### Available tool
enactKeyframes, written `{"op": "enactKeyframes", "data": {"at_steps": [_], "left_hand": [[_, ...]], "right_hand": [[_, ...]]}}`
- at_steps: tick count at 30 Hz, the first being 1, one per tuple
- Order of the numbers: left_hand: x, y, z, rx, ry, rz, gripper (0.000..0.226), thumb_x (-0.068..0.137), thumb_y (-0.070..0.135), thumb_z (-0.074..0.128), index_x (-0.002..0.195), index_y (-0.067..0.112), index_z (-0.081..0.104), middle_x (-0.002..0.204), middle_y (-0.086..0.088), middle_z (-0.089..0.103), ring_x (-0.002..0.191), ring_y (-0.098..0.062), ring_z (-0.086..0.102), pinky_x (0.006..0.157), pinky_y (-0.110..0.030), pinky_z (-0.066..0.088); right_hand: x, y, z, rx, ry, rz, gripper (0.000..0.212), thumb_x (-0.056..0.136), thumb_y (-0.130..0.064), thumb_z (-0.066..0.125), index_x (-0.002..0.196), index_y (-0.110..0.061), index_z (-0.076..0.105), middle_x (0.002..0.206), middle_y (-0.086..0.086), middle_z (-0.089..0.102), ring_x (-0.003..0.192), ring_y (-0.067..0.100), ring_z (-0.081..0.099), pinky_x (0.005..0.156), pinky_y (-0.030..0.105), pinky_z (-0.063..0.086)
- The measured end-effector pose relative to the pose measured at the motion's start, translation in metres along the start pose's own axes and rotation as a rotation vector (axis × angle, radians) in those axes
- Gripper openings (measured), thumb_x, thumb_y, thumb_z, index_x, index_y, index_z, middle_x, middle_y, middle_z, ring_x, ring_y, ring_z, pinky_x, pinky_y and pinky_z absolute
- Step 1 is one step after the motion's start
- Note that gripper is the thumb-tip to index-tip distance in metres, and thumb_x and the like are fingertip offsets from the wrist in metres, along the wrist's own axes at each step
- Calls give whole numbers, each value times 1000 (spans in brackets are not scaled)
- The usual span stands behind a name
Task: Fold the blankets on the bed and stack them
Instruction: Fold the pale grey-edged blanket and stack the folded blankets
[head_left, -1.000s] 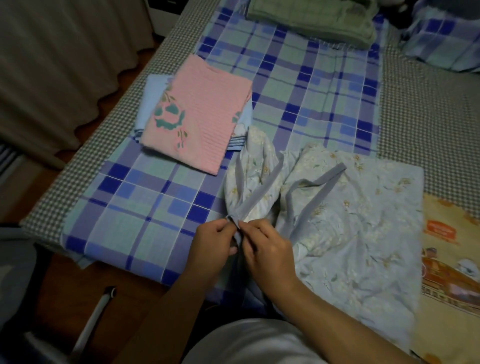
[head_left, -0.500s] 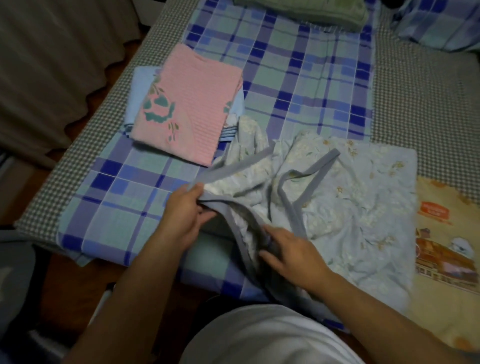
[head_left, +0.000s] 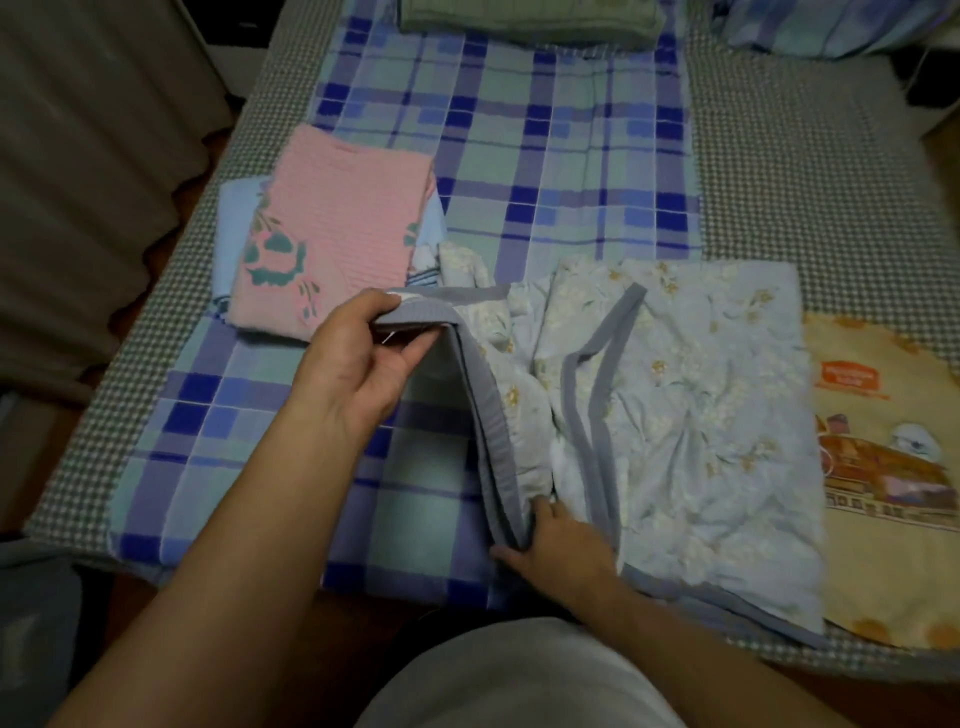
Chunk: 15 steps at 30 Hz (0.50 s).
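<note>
L hand (head_left: 358, 358) pinches the corner of the floral blanket (head_left: 691, 415), thumb under and fingers (head_left: 371, 304) curled over the grey ribbed binding, corner lifted off the bed (head_left: 831, 208). R hand (head_left: 558, 551) grips the same grey edge further along, near the bed's front edge, fingers wrapped round the doubled trim. I see the binding run taut between both hands, a straight strip.

Blanket: thin quilted cotton-looking fabric, pale blue w/ small yellow flowers, crumpled in the middle, a loop of grey trim lying across it. Sits on the plaid sheet (head_left: 545, 171) (blue/green/purple checks), right of centre.

Pink towel blanket (head_left: 332, 234): ribbed weave, green floral motif, folded to a rectangle, stacked on a light blue folded one (head_left: 231, 228). Touches the floral blanket's far-left bit.

Green folded blanket (head_left: 524, 21) at far end. Yellow printed blanket (head_left: 883, 467) flat under the floral one's right edge. Bed surface is fine houndstooth check.
</note>
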<state>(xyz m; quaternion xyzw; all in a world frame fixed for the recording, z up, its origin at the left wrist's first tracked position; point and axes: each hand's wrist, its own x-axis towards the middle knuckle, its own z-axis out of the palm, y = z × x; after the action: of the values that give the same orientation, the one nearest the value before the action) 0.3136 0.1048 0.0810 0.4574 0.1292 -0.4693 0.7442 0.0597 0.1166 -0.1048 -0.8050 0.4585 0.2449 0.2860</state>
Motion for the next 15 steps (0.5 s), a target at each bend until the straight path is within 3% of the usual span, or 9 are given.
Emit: {"op": "enactKeyframes", "data": {"at_steps": [3, 5, 6, 8, 10, 12, 15], "left_hand": [[-2, 5, 26, -73, 2, 2, 16, 92, -6, 47, 81, -5, 58, 68, -18, 68, 80, -30, 69, 74, -46, 62], [1, 11, 42, -85, 23, 10, 14, 93, -5, 48, 84, -8, 58, 74, -21, 68, 84, -33, 66, 72, -48, 61], [3, 15, 48, -86, 31, 19, 13, 94, -4, 49, 85, -9, 57, 81, -22, 66, 86, -35, 65, 72, -48, 60], [11, 23, 56, -67, 40, 26, 10, 95, -2, 50, 91, -9, 56, 93, -24, 61, 90, -37, 62, 67, -47, 60], [26, 36, 55, -38, 61, 61, 9, 95, 0, 50, 96, -8, 55, 100, -24, 59, 93, -37, 61, 62, -47, 61], [44, 53, 45, -6, 115, 98, 14, 98, 5, 48, 103, -6, 56, 108, -23, 59, 93, -35, 61, 63, -45, 60], [76, 71, 2, 136, 221, 172, 33, 101, 12, 43, 129, 1, 56, 121, -17, 62, 95, -29, 63, 56, -39, 59]], "right_hand": [[18, -16, 18, 85, -49, 146, 121, 75, -84, 51, 157, -11, 0, 159, 12, 28, 131, 36, 49, 102, 52, 44], [27, -17, 26, 128, 11, 192, 101, 84, -71, 52, 153, -8, 14, 149, 14, 42, 123, 35, 55, 99, 50, 47], [29, -16, 27, 130, 77, 190, 76, 92, -57, 51, 145, -8, 29, 137, 13, 53, 115, 33, 60, 95, 47, 51], [31, -9, 29, 76, 213, 147, 29, 99, -30, 47, 121, -12, 53, 115, 8, 66, 97, 26, 67, 82, 36, 54], [26, 7, 22, 16, 304, 117, 8, 92, -21, 61, 93, -14, 65, 90, 3, 71, 76, 20, 69, 64, 30, 49], [21, 35, 7, -4, 304, 149, 8, 89, -23, 65, 84, -16, 66, 82, 2, 71, 71, 19, 68, 63, 29, 51], [13, 89, -53, 106, 337, 248, 17, 91, -18, 53, 97, -9, 66, 97, 15, 71, 88, 31, 68, 75, 35, 54]]}}
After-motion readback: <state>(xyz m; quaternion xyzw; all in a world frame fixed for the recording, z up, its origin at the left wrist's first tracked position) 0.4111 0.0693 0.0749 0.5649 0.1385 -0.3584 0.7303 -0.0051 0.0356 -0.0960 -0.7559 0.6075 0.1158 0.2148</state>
